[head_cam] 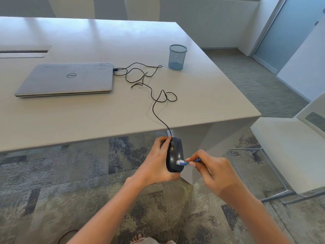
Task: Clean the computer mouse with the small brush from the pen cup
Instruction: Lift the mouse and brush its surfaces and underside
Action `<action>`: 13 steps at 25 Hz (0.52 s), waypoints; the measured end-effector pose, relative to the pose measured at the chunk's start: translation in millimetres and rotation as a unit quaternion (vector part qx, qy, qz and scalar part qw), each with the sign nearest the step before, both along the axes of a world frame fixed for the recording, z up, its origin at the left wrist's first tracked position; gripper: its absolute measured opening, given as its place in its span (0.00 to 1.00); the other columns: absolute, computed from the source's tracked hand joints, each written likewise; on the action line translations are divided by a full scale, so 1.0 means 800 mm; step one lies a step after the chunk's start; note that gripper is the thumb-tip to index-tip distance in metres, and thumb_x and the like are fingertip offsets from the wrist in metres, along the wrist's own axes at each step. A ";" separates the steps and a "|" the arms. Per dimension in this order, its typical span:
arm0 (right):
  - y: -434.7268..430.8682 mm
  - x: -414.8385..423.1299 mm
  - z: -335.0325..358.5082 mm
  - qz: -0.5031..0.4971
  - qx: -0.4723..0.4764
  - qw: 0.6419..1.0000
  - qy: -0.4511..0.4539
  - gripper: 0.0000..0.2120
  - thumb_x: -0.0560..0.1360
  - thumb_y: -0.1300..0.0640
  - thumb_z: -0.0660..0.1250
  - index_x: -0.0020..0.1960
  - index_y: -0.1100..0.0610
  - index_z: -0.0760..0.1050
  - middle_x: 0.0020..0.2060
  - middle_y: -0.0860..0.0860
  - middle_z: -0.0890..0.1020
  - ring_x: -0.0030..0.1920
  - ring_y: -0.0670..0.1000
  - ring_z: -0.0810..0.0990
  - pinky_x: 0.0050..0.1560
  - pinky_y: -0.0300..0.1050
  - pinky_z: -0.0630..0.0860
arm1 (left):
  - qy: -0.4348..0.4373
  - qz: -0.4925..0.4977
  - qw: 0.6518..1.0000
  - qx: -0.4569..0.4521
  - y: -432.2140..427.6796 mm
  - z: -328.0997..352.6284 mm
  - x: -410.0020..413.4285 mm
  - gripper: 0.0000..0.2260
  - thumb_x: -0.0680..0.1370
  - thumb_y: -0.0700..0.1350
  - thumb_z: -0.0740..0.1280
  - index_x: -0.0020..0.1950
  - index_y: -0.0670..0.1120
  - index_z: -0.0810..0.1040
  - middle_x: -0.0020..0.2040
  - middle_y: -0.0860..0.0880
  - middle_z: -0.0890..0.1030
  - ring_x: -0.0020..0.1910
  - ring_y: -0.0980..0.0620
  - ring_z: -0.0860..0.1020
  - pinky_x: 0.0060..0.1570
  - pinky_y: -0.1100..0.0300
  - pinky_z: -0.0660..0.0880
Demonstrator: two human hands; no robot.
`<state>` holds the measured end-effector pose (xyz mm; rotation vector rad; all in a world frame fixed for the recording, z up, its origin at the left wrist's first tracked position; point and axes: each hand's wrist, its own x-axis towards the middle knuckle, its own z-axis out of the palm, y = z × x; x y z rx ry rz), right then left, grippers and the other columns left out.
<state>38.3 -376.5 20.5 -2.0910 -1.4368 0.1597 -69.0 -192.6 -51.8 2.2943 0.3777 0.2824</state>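
A black wired computer mouse (174,152) is held in the air just in front of the table's near edge, gripped from the left side by my left hand (154,164). My right hand (212,171) pinches a small blue brush (187,162) whose white bristles rest on the mouse's rear top surface. The mouse's black cable (154,95) runs up over the table edge in loose loops to the closed laptop. A blue mesh pen cup (177,57) stands upright on the table's far right part and looks empty.
A closed silver laptop (65,79) lies on the grey table (88,117) at the left. A white chair (288,152) stands to the right of the table. Patterned carpet lies below my arms. A glass door is at the far right.
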 end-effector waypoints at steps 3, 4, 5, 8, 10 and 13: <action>-0.009 0.012 -0.003 -0.045 -0.048 0.998 0.005 0.03 0.80 0.56 0.66 0.47 0.52 0.75 0.28 0.43 0.78 0.27 0.42 0.74 0.27 0.33 0.65 | 0.001 0.001 1.000 0.005 0.000 0.001 0.003 0.53 0.62 0.63 0.74 0.80 0.48 0.53 0.70 0.58 0.57 0.68 0.55 0.62 0.61 0.67 0.64; -0.009 0.016 -0.005 -0.074 -0.058 0.996 0.001 0.03 0.80 0.55 0.66 0.47 0.50 0.74 0.30 0.43 0.81 0.27 0.42 0.75 0.28 0.34 0.67 | 0.002 -0.001 1.000 0.005 0.000 0.002 0.005 0.53 0.62 0.63 0.75 0.80 0.48 0.53 0.70 0.57 0.57 0.68 0.55 0.61 0.62 0.66 0.63; -0.007 0.019 -0.008 -0.102 -0.065 0.993 -0.009 0.02 0.80 0.54 0.65 0.49 0.49 0.74 0.32 0.44 0.82 0.28 0.42 0.76 0.30 0.36 0.69 | 0.002 -0.002 1.000 0.006 0.000 0.002 0.006 0.53 0.63 0.62 0.75 0.80 0.48 0.53 0.71 0.57 0.57 0.69 0.55 0.61 0.62 0.66 0.63; 0.004 0.018 -0.021 -0.151 -0.070 0.986 -0.009 0.05 0.80 0.55 0.64 0.54 0.48 0.77 0.38 0.43 0.83 0.37 0.46 0.81 0.36 0.40 0.73 | -0.001 -0.005 1.000 0.006 -0.001 0.005 0.006 0.53 0.64 0.61 0.78 0.80 0.47 0.53 0.72 0.57 0.58 0.70 0.55 0.61 0.63 0.65 0.62; 0.013 0.014 -0.032 -0.149 -0.049 0.987 0.017 0.08 0.80 0.58 0.64 0.56 0.50 0.80 0.45 0.46 0.84 0.44 0.47 0.83 0.42 0.39 0.77 | -0.004 -0.007 1.000 0.004 -0.002 0.006 0.005 0.53 0.64 0.60 0.78 0.80 0.47 0.53 0.71 0.56 0.58 0.70 0.55 0.61 0.63 0.67 0.62; 0.023 0.009 -0.042 -0.121 -0.007 0.991 0.063 0.12 0.80 0.61 0.65 0.60 0.53 0.81 0.51 0.45 0.81 0.46 0.42 0.81 0.46 0.26 0.72 | -0.010 -0.007 1.000 -0.004 -0.001 0.009 0.001 0.52 0.65 0.59 0.79 0.80 0.47 0.54 0.71 0.56 0.59 0.69 0.57 0.62 0.61 0.77 0.57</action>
